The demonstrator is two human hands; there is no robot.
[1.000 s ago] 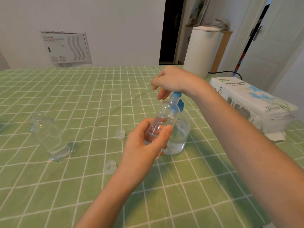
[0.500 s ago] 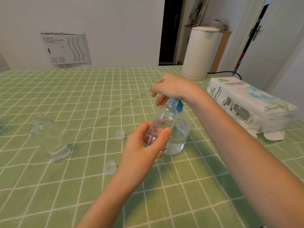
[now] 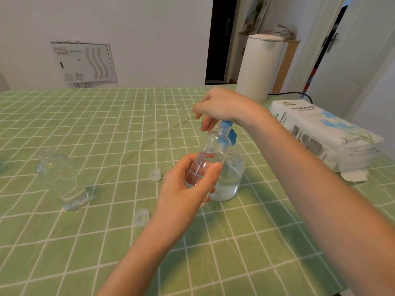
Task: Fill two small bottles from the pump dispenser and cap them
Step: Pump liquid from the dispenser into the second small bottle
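Your left hand grasps the small bottle around its lower half, thumb on the near side and fingers wrapped behind. The bottle is clear, uncapped and held off the table, tilted so its open neck sits directly under the blue pump head. A line of clear liquid shows in the bottle's lower part, partly hidden by your fingers. Your right hand rests on top of the pump head, fingers loosely bent and hanging down on the far-left side, closed around nothing that can be seen. The pump dispenser stands upright on the table just behind the held bottle, its clear body partly filled with clear liquid. The second bottle stands on the table well to the left, uncapped and apart from both hands; its contents cannot be determined. Two clear caps lie loose on the table: the far cap just left of your left hand, and the near cap beside your left wrist. A pack of tissue paper lies at the right edge of the table. A white cylinder stands at the far edge, with a black cable running behind the pack.
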